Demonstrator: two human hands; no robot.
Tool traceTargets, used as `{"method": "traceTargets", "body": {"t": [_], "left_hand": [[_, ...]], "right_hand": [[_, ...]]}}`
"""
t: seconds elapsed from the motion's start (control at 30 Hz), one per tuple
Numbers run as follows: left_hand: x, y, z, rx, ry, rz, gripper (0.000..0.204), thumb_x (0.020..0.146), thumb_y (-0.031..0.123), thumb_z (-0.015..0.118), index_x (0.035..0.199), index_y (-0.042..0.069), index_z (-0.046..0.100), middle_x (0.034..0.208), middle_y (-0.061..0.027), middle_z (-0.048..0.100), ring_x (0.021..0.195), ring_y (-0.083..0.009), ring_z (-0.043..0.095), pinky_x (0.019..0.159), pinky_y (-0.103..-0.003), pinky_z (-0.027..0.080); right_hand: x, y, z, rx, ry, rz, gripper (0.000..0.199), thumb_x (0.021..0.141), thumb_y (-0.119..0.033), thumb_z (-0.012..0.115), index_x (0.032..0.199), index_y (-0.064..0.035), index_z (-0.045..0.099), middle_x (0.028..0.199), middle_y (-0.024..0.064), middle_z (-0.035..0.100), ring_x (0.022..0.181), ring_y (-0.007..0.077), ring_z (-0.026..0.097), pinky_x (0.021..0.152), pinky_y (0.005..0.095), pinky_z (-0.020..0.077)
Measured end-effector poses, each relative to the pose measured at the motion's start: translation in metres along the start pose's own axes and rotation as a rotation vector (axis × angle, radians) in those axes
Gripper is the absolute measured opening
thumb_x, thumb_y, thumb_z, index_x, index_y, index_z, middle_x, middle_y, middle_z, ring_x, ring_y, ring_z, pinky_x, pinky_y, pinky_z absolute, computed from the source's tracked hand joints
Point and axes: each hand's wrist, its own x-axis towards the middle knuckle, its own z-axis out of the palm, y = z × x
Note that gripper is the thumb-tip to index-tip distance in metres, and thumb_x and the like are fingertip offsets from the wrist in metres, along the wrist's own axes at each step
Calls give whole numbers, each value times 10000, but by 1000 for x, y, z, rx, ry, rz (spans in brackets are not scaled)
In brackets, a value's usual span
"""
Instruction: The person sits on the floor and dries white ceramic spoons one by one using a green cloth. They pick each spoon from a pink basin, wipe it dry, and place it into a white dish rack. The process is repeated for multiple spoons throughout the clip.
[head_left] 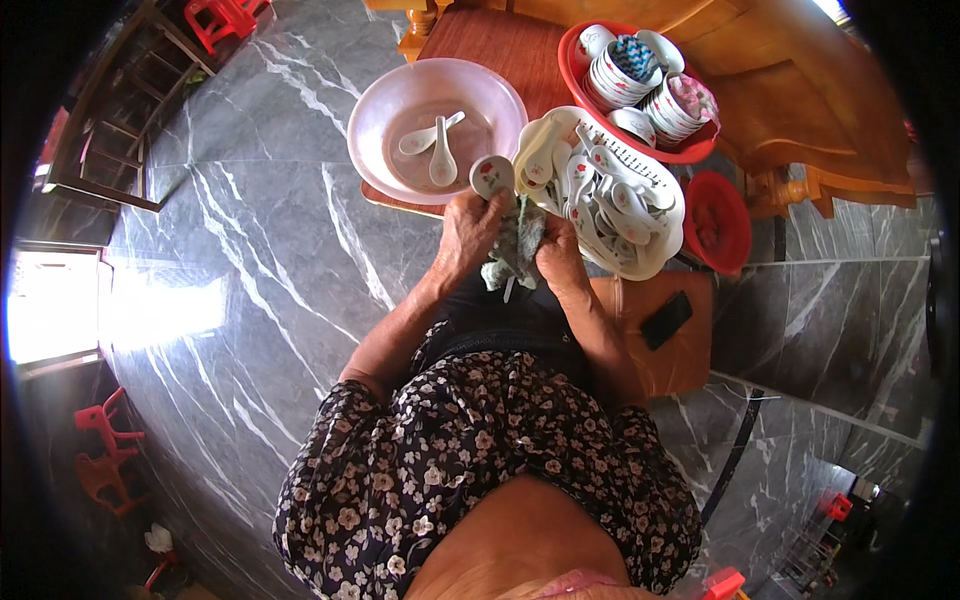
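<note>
The spoon basket has a heap of spoons in it. Left of the basket, on the bench, stands a basin with two loose spoons inside. Behind the basket and a little right is a tub of stacked bowls; a second basin sits just right of the basket. Before the basket, to the right, a phone lies on a seat. At the basket's near left edge are the hands, a cloth between them. The settee runs behind the basket and off to its right.
</note>
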Motion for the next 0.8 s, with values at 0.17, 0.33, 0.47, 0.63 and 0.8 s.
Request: {"method": "traceTargets", "body": {"t": [0.17,0.33,0.47,0.63,0.8], "left_hand": [[7,8,-13,-131,120,36,315,887,249,508,813,-50,574,620,-51,560,598,-99,498,533,-274,426],[29,15,-49,-495,129,-87,246,918,167,424,982,-67,464,735,-158,607,676,-272,639,610,-333,548],[14,12,-29,-471,33,-106,193,906,93,403,1017,-60,440,862,-174,588,720,-245,633,615,-335,546],[-20,39,7,100,-141,174,358,813,28,474,1160,7,387,859,-256,576,847,-410,576,712,-445,444],[-27,20,10,167,-204,81,366,789,-25,378,1153,17,397,858,-284,569,891,-434,546,689,-419,443]], "right_hand": [[-7,-9,17,117,-3,-32,201,774,73,466,923,19,589,841,19,618,769,88,556,714,237,459],[-9,-10,6,343,82,-22,221,801,-20,571,1022,-25,589,821,23,630,730,91,590,689,251,502],[-5,-23,4,517,98,-18,290,824,-88,562,1112,-62,542,862,4,590,728,87,567,674,245,490],[4,-14,13,320,157,72,220,821,-88,523,1032,-31,550,948,13,568,829,66,518,716,213,439],[3,-5,3,157,251,-57,148,768,-6,505,874,5,607,803,18,610,719,85,545,660,241,456]]}}
